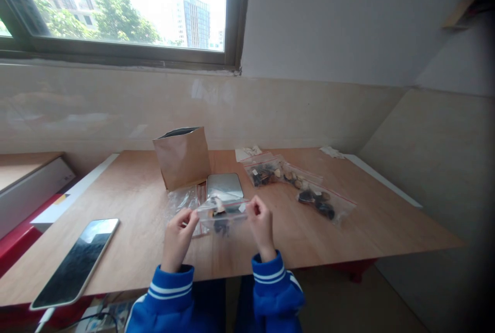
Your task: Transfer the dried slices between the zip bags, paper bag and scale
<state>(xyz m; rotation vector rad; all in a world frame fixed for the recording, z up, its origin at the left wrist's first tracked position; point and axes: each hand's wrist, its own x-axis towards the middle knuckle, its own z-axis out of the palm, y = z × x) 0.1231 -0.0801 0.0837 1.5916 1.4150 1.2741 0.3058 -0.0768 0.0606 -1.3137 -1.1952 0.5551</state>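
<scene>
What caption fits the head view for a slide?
Left hand and right hand hold a clear zip bag over a wooden table, beside a brown paper bag and a phone.

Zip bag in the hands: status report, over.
Left hand, right hand pinching opposite ends of zip bag. Dark pieces inside. Loose clear plastic beside left hand.

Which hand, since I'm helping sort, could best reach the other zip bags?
Probably the right hand: it is nearer the filled zip bags, and the left hand pinches the held bag farther away.
</scene>
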